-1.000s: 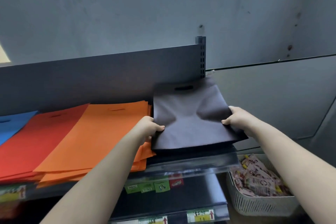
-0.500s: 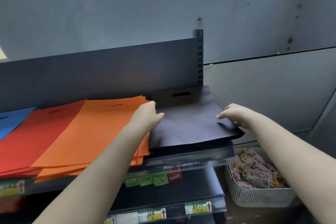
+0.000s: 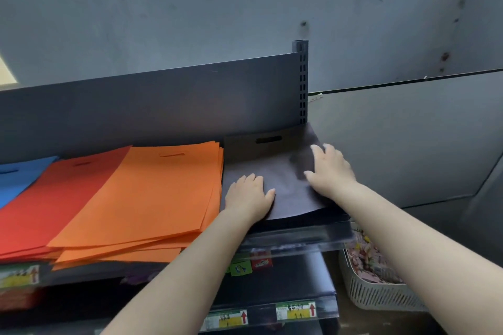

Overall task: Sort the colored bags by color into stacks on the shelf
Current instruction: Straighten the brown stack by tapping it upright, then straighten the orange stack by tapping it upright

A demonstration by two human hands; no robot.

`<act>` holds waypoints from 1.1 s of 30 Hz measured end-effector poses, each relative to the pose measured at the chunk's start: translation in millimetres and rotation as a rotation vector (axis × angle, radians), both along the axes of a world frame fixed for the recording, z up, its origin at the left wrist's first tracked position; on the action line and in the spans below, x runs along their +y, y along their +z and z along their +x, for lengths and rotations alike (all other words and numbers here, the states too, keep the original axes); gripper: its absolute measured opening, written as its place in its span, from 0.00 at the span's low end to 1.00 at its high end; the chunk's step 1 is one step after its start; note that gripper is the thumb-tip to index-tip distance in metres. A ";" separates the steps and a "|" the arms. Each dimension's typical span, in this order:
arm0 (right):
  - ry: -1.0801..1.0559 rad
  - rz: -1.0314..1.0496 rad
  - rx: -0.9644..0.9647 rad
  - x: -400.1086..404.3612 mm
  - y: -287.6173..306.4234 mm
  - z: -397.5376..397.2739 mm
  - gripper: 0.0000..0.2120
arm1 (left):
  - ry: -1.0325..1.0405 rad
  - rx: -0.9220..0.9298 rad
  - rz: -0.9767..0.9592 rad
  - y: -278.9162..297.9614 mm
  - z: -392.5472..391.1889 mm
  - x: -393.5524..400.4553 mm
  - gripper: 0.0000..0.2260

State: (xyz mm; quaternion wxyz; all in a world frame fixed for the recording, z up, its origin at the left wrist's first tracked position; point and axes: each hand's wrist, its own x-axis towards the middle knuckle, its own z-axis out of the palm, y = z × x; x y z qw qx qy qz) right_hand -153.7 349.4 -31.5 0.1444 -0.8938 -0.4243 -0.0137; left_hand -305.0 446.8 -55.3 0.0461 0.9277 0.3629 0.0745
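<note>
Two flat hands, left hand [image 3: 249,194] and right hand [image 3: 328,168], are now pressed palm-down, fingers released, on the black bag [image 3: 275,168], no longer pinched at its edges; it is laid on the black stack beside the orange stack [image 3: 152,193] on the shelf [image 3: 299,239], so this placement is judged finished

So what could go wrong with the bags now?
Two things might. The orange stack is fanned out, and its lower bags stick past the shelf edge, so a bump from the left arm could slide some off. The black stack sits at the very end of the shelf, beside the upright post. If the right hand and left hand, flat on top, push sideways, the top bag could shift or wrinkle.
</note>
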 end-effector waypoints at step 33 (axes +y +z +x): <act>0.481 0.056 0.061 76.2 12.4 -196.8 0.14 | -0.106 -0.158 -0.100 30.3 -215.8 71.2 0.21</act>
